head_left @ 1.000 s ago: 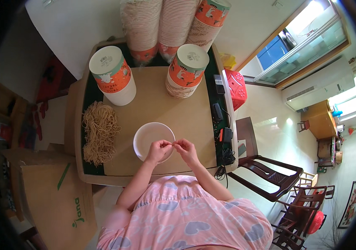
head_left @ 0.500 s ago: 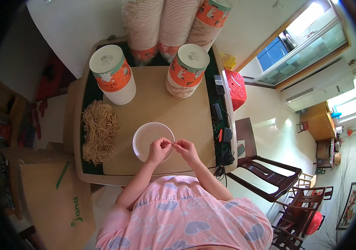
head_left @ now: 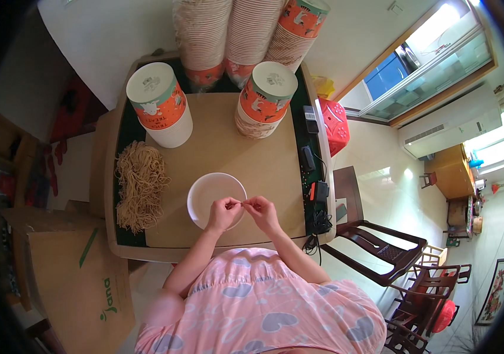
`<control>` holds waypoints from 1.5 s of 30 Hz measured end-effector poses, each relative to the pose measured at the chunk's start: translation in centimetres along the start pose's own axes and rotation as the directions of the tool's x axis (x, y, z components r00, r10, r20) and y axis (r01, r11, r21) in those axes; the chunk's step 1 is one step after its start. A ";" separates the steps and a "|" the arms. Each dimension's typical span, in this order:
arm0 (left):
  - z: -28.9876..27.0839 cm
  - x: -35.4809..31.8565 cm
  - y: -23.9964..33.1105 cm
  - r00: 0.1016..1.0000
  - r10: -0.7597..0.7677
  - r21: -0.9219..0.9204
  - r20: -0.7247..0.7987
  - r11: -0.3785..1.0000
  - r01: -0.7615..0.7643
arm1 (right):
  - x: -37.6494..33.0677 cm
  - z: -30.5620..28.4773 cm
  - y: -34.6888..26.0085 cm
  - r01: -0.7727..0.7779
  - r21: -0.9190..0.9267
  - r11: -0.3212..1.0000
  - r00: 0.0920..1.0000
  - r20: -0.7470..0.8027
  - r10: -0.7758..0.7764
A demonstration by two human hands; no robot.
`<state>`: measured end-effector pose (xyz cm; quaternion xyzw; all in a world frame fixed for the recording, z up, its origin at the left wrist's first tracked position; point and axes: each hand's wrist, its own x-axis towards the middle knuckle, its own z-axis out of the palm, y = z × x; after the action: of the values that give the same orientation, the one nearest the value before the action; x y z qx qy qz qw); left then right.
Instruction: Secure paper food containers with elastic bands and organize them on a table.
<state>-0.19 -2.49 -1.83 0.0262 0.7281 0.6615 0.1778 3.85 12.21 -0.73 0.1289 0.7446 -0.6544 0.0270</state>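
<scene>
1. Noodles point(head_left: 140, 184) lie heaped left of the bowl point(head_left: 216, 199).
2. The left hand point(head_left: 223, 212) and right hand point(head_left: 262, 210) meet over the bowl's near rim, fingertips pinched on something too small to tell. Best kept low over the bowl.
3. Two capped cup stacks point(head_left: 265, 99) stand behind it, clear of the hands.
4. Black gadgets point(head_left: 317, 194) lie right of it.

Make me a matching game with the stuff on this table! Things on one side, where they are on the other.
Things:
1. white bowl
2. pile of noodles
3. red stool
4. stacks of paper cups

Places:
A. far edge of the table
B. on the floor, right of the table
C. under both hands
D. left side of the table

Pairs: 1-C, 2-D, 3-B, 4-A
</scene>
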 end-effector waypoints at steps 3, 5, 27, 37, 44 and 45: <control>-0.3 0.0 0.1 0.999 -0.040 -0.065 -0.003 0.997 0.040 | 0.0 0.0 0.2 0.035 -0.035 0.999 0.999 -0.013 -0.035; -0.6 0.0 -0.1 0.998 -0.056 -0.087 0.006 0.995 0.057 | 0.0 0.1 -0.1 0.054 -0.047 0.997 0.998 -0.015 -0.054; -0.3 -0.2 -0.7 1.000 -0.005 -0.037 -0.009 0.999 0.004 | -0.6 0.1 -2.9 0.173 -0.308 0.936 0.984 0.004 -0.180; -0.6 -0.5 0.2 0.998 0.057 0.022 0.010 0.998 -0.058 | -0.4 -0.2 -2.5 0.190 -0.374 0.908 0.981 0.037 -0.190; -0.2 -0.9 1.2 0.990 0.136 0.211 -0.025 0.969 -0.128 | -0.4 -0.1 -2.5 0.198 -0.359 0.912 0.979 0.033 -0.199; -0.2 -0.9 0.9 0.991 0.131 0.195 -0.040 0.973 -0.121 | -0.4 -0.1 -2.6 0.197 -0.357 0.913 0.980 0.032 -0.199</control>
<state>0.39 -2.81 -0.71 0.0720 0.7896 0.5988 0.1130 3.62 11.94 1.85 0.0475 0.8606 -0.5067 -0.0181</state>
